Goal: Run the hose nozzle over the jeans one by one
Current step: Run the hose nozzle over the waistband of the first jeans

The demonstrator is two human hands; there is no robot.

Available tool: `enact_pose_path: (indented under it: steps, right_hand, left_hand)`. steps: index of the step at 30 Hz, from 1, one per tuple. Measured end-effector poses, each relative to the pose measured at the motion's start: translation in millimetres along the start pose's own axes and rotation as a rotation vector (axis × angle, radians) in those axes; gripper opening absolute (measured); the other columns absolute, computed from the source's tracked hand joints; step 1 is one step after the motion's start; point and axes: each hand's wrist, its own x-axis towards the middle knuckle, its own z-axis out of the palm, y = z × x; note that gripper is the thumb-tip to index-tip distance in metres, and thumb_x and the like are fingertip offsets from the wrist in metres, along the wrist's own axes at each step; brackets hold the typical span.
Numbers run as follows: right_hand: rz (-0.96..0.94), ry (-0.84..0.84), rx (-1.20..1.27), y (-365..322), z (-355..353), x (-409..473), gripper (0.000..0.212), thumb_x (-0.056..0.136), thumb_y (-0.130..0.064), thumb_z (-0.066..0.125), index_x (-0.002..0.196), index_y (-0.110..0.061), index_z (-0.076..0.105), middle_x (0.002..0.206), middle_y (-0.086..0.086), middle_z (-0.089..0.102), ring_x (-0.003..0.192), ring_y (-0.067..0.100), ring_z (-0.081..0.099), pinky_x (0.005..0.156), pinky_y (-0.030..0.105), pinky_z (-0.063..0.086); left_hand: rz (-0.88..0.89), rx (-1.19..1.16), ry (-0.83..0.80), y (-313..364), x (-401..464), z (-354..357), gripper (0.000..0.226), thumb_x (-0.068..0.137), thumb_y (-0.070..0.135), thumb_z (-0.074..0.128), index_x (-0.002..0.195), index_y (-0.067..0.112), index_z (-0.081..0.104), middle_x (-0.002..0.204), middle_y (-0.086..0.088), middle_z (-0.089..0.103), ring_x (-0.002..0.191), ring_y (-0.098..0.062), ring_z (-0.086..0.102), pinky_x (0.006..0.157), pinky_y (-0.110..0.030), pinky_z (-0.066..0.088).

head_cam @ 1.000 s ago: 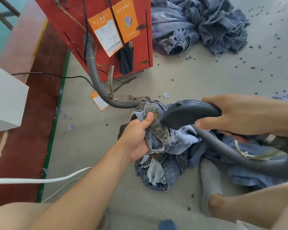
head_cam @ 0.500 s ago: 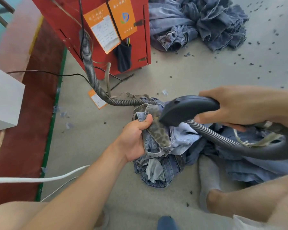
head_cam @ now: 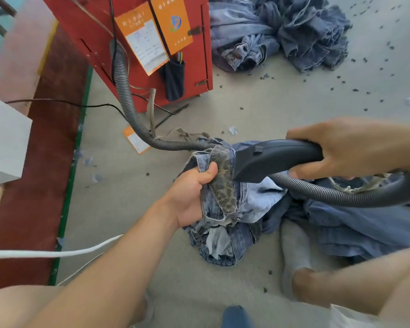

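My left hand [head_cam: 191,194] grips a bunched pair of light blue jeans [head_cam: 223,204] by the waistband, whose inside is leopard-patterned. My right hand [head_cam: 346,150] holds the black hose nozzle [head_cam: 272,159] by its handle. The nozzle's mouth presses against the leopard waistband just right of my left thumb. A grey ribbed hose [head_cam: 341,192] runs from the nozzle under my right hand and loops back to the red machine [head_cam: 137,50]. More jeans [head_cam: 355,223] lie on the floor to the right, beneath the hose.
A second heap of dark jeans [head_cam: 284,31] lies at the back right of the red machine. Small dark scraps dot the grey floor [head_cam: 294,100]. A white box [head_cam: 3,140] stands at the left, a white cable [head_cam: 57,252] crosses low left. My socked foot [head_cam: 294,252] rests by the jeans.
The nozzle's mouth has closed onto the leopard waistband, a little nearer my left thumb. Both hands keep their grips; the view has shifted slightly.
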Motion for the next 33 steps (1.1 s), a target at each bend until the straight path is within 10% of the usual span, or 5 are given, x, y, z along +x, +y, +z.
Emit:
enact_pose_path:
  steps: [8,18,33]
  right_hand:
    - [-0.129,0.209,-0.230,-16.1,26.3,16.8,0.025,0.084,-0.057,0.062,0.095,-0.040,0.049,0.062,-0.012,0.060,0.055,0.008,0.057,0.050,0.035,0.047]
    - [-0.108,0.161,-0.242,-9.2,13.3,2.8,0.023,0.083,-0.057,0.064,0.095,-0.043,0.051,0.079,-0.037,0.059,0.072,-0.008,0.058,0.046,0.026,0.037]
    - [-0.171,0.137,-0.272,-18.7,19.7,2.9,0.024,0.081,-0.060,0.060,0.092,-0.044,0.047,0.064,-0.016,0.059,0.058,0.005,0.058,0.044,0.028,0.038]
  left_hand:
    - [-0.038,0.019,0.017,-0.2,-2.4,-8.4,0.043,0.108,0.029,0.045,0.137,0.002,0.061,0.143,-0.027,0.057,0.134,-0.044,0.054,0.111,-0.062,0.043]
    - [-0.052,-0.053,-0.052,0.6,-2.7,-8.9,0.047,0.106,0.030,0.043,0.142,0.003,0.057,0.144,-0.023,0.058,0.133,-0.041,0.056,0.109,-0.057,0.047]
    - [-0.086,-0.036,-0.107,-1.2,-5.3,-8.6,0.044,0.100,0.028,0.049,0.133,0.006,0.068,0.138,-0.023,0.063,0.123,-0.036,0.064,0.103,-0.049,0.055]
